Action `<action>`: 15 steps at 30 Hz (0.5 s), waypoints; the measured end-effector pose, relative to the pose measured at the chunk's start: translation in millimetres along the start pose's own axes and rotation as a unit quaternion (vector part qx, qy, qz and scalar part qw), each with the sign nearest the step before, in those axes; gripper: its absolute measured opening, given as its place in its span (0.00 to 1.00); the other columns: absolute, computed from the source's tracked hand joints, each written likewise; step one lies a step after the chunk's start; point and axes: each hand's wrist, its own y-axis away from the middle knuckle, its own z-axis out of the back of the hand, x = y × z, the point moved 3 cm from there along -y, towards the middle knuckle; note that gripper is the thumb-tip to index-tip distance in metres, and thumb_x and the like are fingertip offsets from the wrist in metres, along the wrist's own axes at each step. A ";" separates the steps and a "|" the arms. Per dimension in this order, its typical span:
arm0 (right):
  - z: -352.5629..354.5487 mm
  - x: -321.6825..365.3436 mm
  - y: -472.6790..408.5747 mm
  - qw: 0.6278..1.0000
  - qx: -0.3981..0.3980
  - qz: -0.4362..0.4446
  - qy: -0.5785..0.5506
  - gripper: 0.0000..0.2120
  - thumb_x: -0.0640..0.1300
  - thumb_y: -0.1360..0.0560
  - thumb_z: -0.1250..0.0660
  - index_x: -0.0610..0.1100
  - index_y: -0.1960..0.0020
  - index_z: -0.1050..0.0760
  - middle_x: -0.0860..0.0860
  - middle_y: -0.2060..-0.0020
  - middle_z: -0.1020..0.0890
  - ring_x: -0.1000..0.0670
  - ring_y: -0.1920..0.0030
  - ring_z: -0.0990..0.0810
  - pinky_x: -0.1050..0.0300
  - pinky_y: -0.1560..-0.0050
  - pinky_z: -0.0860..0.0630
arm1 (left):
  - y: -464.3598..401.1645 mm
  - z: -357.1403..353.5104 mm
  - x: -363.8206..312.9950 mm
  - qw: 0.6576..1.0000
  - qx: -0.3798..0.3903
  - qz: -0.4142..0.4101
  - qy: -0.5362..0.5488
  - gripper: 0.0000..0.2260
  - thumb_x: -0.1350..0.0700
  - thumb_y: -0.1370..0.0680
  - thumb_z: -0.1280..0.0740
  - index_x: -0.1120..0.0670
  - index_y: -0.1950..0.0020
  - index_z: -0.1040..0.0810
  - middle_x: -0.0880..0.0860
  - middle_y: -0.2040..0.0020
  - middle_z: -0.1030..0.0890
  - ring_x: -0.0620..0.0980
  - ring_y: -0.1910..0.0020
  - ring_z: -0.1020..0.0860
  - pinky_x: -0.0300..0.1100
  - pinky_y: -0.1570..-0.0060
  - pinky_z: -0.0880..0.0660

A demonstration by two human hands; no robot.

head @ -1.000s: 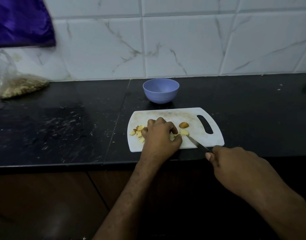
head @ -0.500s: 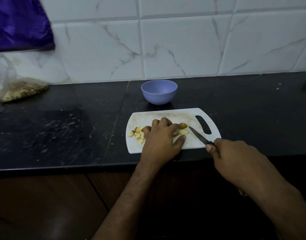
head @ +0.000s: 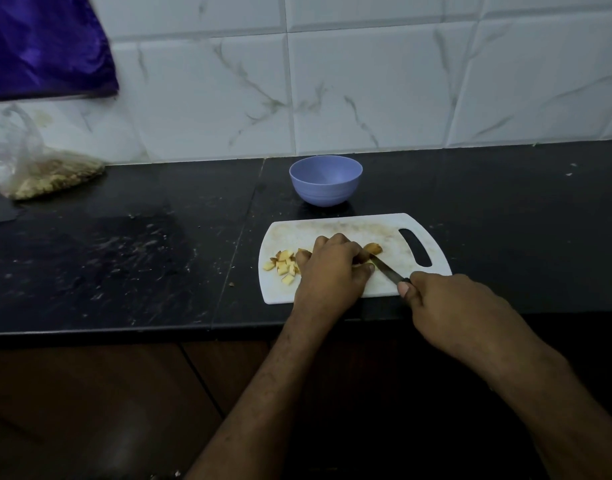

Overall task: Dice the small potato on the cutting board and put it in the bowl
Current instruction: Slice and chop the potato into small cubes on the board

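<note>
A white cutting board (head: 335, 226) lies near the counter's front edge. Several diced potato pieces (head: 284, 265) sit at its left end. My left hand (head: 332, 268) is curled over a potato piece in the board's middle, mostly hiding it. A brown-skinned potato chunk (head: 373, 248) peeks out just right of its fingers. My right hand (head: 450, 306) grips a knife (head: 387, 270) by the handle, the blade angled up-left against my left fingertips. An empty lilac bowl (head: 326, 180) stands just behind the board.
The black stone counter (head: 124, 258) carries crumbs and smears. A clear plastic bag of grainy food (head: 44, 171) lies at the back left. Purple cloth (head: 44, 43) hangs over the tiled wall. Dark cabinet fronts sit below the counter edge.
The knife blade has swung left from the board's open right part to my left fingertips. My left hand has shifted slightly right over the potato pieces.
</note>
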 end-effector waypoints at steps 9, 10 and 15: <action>17.6 -1.8 3.5 0.993 0.083 0.012 0.079 0.11 0.58 0.18 0.49 0.54 0.53 0.35 0.54 0.63 0.31 0.52 0.61 0.29 0.54 0.58 0.30 | 5.7 1.9 0.2 1.000 -0.021 0.005 -0.009 0.09 0.46 0.24 0.32 0.46 0.46 0.22 0.45 0.46 0.26 0.46 0.43 0.31 0.52 0.39 0.37; 19.6 -2.0 7.3 0.993 0.092 0.011 0.079 0.10 0.58 0.18 0.49 0.54 0.53 0.35 0.54 0.63 0.30 0.53 0.61 0.29 0.55 0.59 0.30 | 7.6 2.7 -0.4 0.999 -0.029 0.006 -0.014 0.09 0.46 0.24 0.32 0.46 0.46 0.24 0.45 0.46 0.26 0.46 0.43 0.31 0.51 0.39 0.36; 10.8 -11.5 22.1 0.997 0.035 -0.004 0.065 0.14 0.60 0.18 0.50 0.54 0.56 0.34 0.55 0.64 0.27 0.56 0.65 0.29 0.57 0.66 0.33 | 12.9 2.7 -6.8 0.998 -0.014 -0.054 -0.029 0.20 0.49 0.24 0.36 0.44 0.33 0.34 0.49 0.35 0.33 0.50 0.35 0.36 0.55 0.36 0.38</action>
